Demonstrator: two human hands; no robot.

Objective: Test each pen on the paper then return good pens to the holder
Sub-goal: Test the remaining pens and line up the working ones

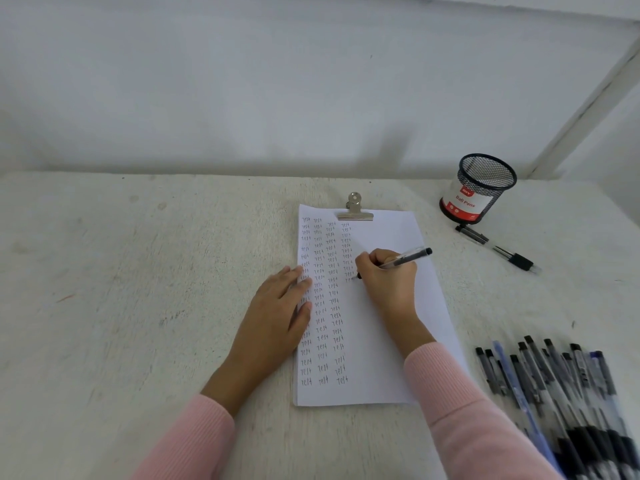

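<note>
Metal clip [354,206], pale table [138,271] — white wall [242,81]

"Test" fills columns on the paper [388,341]; the holder [479,188] label reads "Ball Pens".

table [138,271]: off-white, rough, speckled top. paper [391,237] lies flat mid-table, columns of "test" on its 9 o'clock half, metal clip [355,209] on its 12 o'clock edge. black mesh holder [479,190] stands at the paper's 2 o'clock, apart from it. loose pens [498,251], looks like two in a line, just at the holder's 5 o'clock. pile of pens [561,393] at the paper's 4 o'clock, running off frame. left hand [277,313] flat on table, fingers over the paper's 9 o'clock edge.
</note>
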